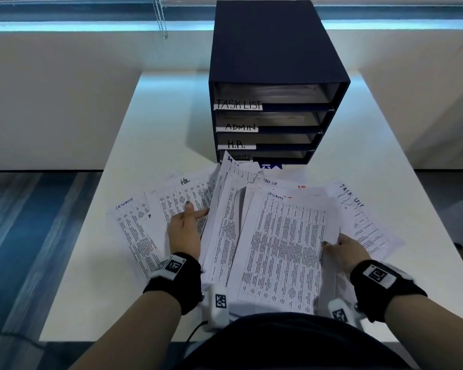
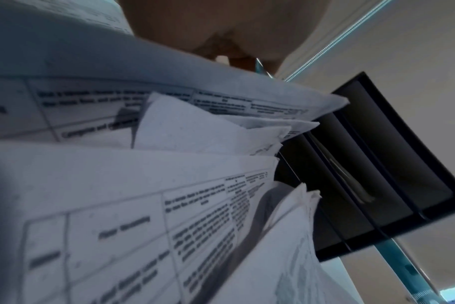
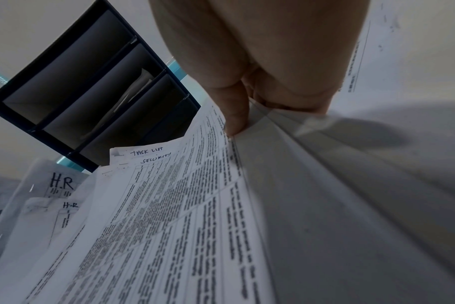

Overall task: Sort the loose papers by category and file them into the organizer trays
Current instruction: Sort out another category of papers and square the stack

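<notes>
A dark navy organizer stands at the back of the white table, its trays labelled TASK LIST, ADMIN and H.R.; papers half hide the bottom label. In front of me a raised stack of printed sheets has a SECURITY page on top. My right hand pinches the stack's right edge, thumb on top. My left hand lies against the stack's left edge, two digits stretched out straight; its other fingers are hidden. The left wrist view shows curled sheets in front of the organizer.
Loose sheets lie fanned on the table: a SECURITY page and an HR page on the left, a TASK LIST page on the right. Two H.R pages lean near the organizer. Bare table flanks the organizer.
</notes>
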